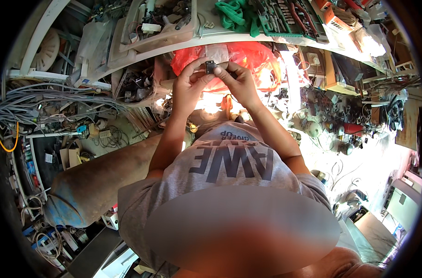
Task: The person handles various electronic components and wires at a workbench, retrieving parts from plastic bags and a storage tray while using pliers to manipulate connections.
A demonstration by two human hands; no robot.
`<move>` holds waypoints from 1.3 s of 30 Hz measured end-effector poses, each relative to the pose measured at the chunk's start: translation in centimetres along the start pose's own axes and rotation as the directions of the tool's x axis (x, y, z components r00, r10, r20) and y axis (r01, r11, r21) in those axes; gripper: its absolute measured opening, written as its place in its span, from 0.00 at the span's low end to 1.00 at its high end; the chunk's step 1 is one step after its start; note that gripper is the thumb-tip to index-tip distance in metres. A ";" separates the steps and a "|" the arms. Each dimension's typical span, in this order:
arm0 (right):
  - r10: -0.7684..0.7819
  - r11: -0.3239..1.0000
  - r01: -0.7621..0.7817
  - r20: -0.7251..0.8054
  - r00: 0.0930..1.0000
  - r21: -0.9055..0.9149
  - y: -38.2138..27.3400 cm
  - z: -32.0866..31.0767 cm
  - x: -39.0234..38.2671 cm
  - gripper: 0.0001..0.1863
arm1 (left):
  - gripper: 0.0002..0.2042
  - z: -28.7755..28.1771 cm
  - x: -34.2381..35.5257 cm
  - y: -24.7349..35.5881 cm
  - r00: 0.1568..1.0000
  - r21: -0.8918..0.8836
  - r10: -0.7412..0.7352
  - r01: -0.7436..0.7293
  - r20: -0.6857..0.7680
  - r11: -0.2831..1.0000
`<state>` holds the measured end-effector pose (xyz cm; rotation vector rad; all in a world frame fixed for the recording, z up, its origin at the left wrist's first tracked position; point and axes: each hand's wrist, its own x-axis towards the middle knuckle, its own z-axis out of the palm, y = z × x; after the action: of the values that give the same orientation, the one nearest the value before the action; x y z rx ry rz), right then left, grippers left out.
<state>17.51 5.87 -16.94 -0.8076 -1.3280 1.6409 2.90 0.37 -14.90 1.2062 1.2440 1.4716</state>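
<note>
Both my hands are raised in front of me and meet at a small dark rectangular part with a metallic look. The fingertips of my left hand pinch its left side. On its right side, the thumb and fingers of my right hand are closed on it, the thumb lying over its edge. Its exact kind is too small to make out. Behind the hands hangs a red plastic bag, below the front edge of a white workbench.
On the bench are a plastic bin of parts, a green cloth and a green tool case. Grey cables hang at left above a rusty cylinder. Piled components lie to the right.
</note>
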 end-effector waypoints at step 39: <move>0.084 0.996 -0.084 0.010 0.996 0.024 -0.2 0.3 -1.4 0.18 | 0.17 0.0 -0.3 -1.7 0.997 -0.116 -0.034 0.042 0.075 0.992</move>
<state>17.91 4.51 -16.77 -0.8530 -1.2926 1.7249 3.00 0.32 -16.68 1.1414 1.1102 1.4403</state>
